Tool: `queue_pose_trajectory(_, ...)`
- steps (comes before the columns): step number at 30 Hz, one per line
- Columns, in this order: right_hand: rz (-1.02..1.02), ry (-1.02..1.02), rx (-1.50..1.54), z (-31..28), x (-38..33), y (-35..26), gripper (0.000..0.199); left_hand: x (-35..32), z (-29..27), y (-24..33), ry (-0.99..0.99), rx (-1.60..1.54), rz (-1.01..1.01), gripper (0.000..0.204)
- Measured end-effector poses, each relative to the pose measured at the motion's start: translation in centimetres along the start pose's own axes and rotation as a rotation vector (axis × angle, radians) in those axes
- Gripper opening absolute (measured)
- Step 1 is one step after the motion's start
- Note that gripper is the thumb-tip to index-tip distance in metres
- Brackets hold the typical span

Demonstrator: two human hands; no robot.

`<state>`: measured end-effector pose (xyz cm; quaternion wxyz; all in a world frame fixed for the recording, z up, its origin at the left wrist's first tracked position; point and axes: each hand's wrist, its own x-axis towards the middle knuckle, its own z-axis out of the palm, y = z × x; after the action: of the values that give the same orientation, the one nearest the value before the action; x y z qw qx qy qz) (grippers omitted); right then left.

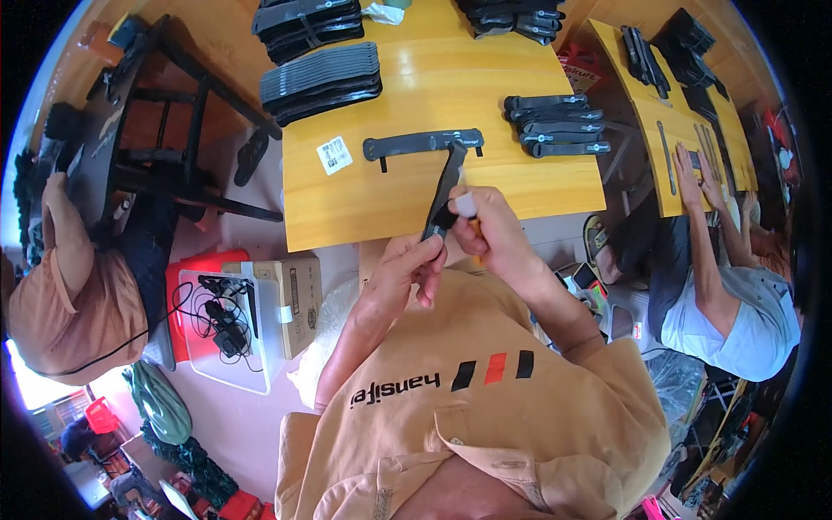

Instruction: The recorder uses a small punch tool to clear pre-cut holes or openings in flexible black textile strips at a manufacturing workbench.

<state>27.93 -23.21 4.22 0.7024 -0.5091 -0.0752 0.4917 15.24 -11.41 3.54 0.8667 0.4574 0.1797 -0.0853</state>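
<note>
- head view: the left hand (406, 264) is closed, thumb and fingers pinching the lower end of a black strap (444, 186) at the near edge of the yellow table (347, 204).
- the right hand (498, 227) has its fingers bent in just beside that lower end, with a small white piece (466, 205) at the fingertips; i cannot tell just what they grip.
- the held strap slants up over the table, its upper end overlapping a flat dark strap (416, 146) that lies crosswise, two short black tabs sticking out below it.
- left of the flat strap lies a white printed label (334, 155).
- beyond the label sits a neat stack of straps (321, 82); a looser pile of straps (559, 126) lies to the right.
- a co-worker's hands (690, 178) rest on another table (669, 201) at the right.
</note>
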Motion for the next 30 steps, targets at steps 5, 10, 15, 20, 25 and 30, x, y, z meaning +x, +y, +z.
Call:
queue_pose_trajectory(5,-0.120,0.058,0.612,-7.7,3.8,-4.2,0.015,-2.3,-2.1,-0.4,-0.121,0.006,-0.114,0.037)
queue_pose_trajectory(10,-0.506,0.282,0.571,-13.8,4.3,-13.5,0.028,-6.7,-7.0,-2.0,-0.272,0.071,-0.076,0.041)
queue_pose_trajectory(15,-0.873,0.122,0.370,-16.0,0.7,-19.7,0.024,-10.2,-11.7,-2.8,0.049,-0.019,0.049,0.040)
queue_pose_trajectory(20,-0.914,0.576,-0.617,-8.5,-0.9,-15.2,0.020,-6.8,-12.5,-3.0,0.438,-0.115,0.213,0.037)
queue_pose_trajectory(25,-1.107,0.575,-1.428,-6.5,-1.5,-13.2,0.016,-1.7,-13.5,-4.5,0.596,-0.035,0.082,0.050)
queue_pose_trajectory(30,-1.042,0.526,-1.002,-6.6,-2.8,-11.4,0.027,-1.3,-11.2,-3.5,0.810,0.163,-0.089,0.073)
